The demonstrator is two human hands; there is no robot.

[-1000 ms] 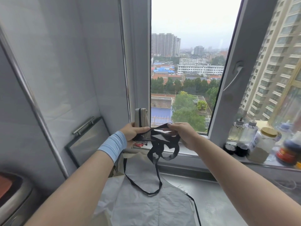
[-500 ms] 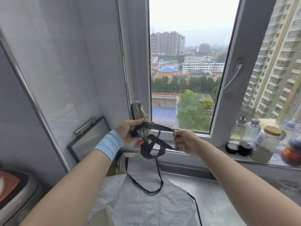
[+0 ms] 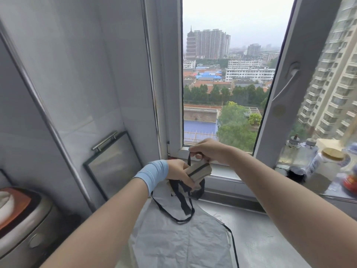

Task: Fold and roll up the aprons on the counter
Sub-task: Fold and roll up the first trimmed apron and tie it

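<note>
Low in the middle of the frame, the left hand (image 3: 179, 174) curls round a beige roll (image 3: 200, 171), one apron already rolled up, while the right hand (image 3: 208, 151), just above it, pinches its black strap (image 3: 189, 159). A grey apron (image 3: 173, 238) lies flat on the counter (image 3: 260, 238) below, its neck loop slack.

Thin, crinkled cloth like this looks light and soft, and the roll would likely spring loose if the grip eased. It is best held across its middle, with the limp strap taken near its end and kept taut.

Half a second ago the strap was stretched level between hands held apart, with the roll upright. Now the hands have closed together, the roll lies tilted and the right hand sits over it. The flat apron has not moved.
</note>
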